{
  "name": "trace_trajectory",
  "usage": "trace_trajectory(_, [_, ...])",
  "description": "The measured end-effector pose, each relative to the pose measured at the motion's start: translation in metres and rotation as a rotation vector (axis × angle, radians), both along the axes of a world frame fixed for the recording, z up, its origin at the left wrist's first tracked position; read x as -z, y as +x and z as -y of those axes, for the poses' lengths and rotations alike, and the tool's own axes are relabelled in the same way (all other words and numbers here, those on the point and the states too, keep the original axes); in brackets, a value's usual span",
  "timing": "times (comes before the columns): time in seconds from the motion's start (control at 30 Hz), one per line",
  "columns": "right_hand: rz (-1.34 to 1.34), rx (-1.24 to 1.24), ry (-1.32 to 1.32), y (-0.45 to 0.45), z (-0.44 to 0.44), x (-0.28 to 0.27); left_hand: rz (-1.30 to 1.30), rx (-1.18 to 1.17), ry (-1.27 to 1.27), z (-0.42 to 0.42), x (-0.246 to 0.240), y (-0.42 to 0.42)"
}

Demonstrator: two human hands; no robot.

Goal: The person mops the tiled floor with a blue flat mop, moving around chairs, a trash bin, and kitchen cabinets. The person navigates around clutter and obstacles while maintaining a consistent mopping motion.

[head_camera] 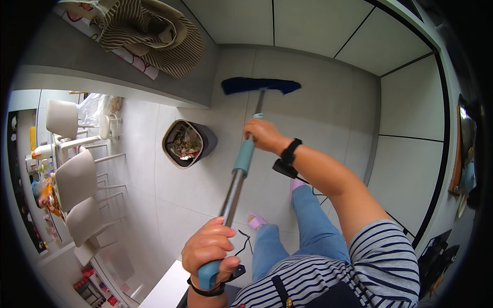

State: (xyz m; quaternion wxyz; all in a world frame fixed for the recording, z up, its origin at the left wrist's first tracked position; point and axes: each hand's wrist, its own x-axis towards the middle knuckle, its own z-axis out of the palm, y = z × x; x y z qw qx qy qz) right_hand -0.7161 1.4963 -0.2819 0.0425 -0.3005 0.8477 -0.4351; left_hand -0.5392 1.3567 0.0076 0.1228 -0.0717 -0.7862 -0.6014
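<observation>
My left hand (210, 250) grips the light-blue end of a mop's metal handle (232, 196), low in the picture. Further up the pole, my right hand (264, 134) is closed around it just above the light-blue sleeve (244, 156). The handle slants up and away from me to a flat mop head with a dark blue pad (262, 84), which lies on the grey tiled floor (312, 100) before the pale cabinets. The underside of the pad is hidden.
An open grey bin (210, 139) holding refuse stands left of the pole. Pale chairs (75, 179) line the left side. A striped fabric hat (173, 50) rests on the grey counter (77, 50) at upper left. Pale cabinet fronts (412, 104) border the floor. A white surface (165, 287) is near my left hand.
</observation>
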Motion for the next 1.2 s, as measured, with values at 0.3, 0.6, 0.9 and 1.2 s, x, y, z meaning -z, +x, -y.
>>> trace_trajectory(0.3, [-0.026,0.303,0.166,0.047,-0.066,0.024,0.083,0.191,0.181,0.014,0.056,0.012])
trace_trajectory(0.6, [0.32,-0.314,0.212,0.178,0.119,-0.055,0.017,-0.441,0.073,0.108,-0.067,0.146])
trace_trajectory(0.9, [0.092,-0.128,0.095,0.204,0.042,-0.066,-0.011,0.189,0.306,0.123,-0.065,0.155])
trace_trajectory(1.2, [0.171,-0.234,0.237,0.204,0.099,0.01,0.078,-0.345,0.246,0.117,0.007,0.217])
